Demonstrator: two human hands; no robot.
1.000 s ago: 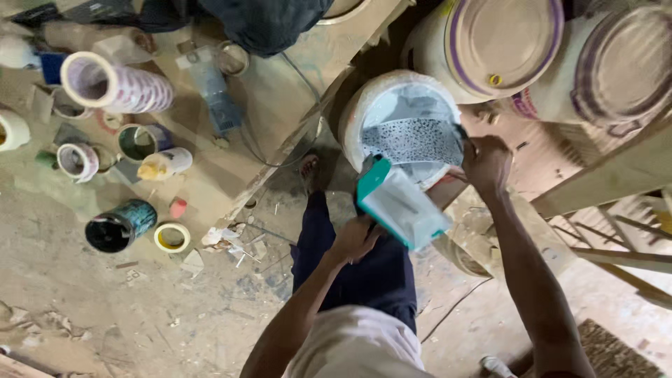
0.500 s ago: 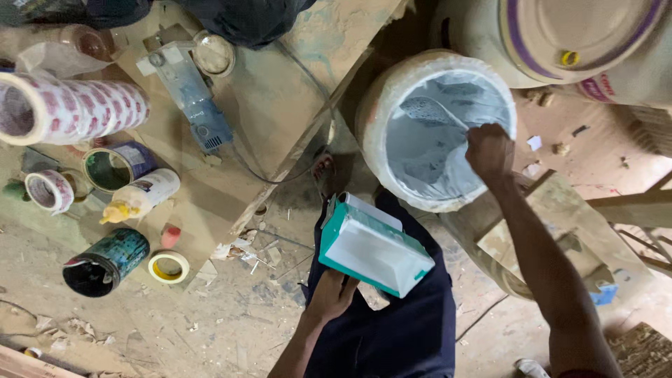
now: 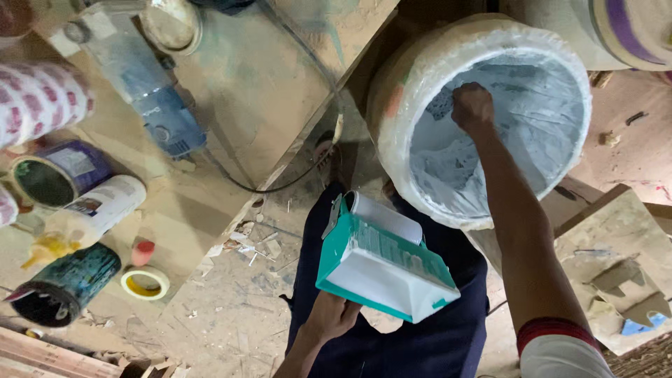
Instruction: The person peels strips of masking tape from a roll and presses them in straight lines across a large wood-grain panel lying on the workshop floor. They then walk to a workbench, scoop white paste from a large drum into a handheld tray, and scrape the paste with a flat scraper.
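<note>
view: closer than half a second ago; bucket (image 3: 483,42) now fills the upper right, bench (image 3: 245,91) clutter slid to the left edge
right hand (image 3: 472,106): still down inside the bucket, now deeper; fingers curled into a fist, whatever they grip is hidden
left hand (image 3: 334,316): holds carton (image 3: 381,262) from beneath, fingers wrapped under its lower corner; carton now nearer mid-frame, over the lap
carton: boxy, teal edges, white glossy faces, top torn open
bucket: round, white, rim crusted; inside coated in pale blue-white paste, smeared and lumpy
bench: dusty wood; grinder (image 3: 150,91), dark tin (image 3: 63,283), squeeze bottle (image 3: 91,213), yellow tape roll (image 3: 145,283)
floor: dirt, wood chips
</note>
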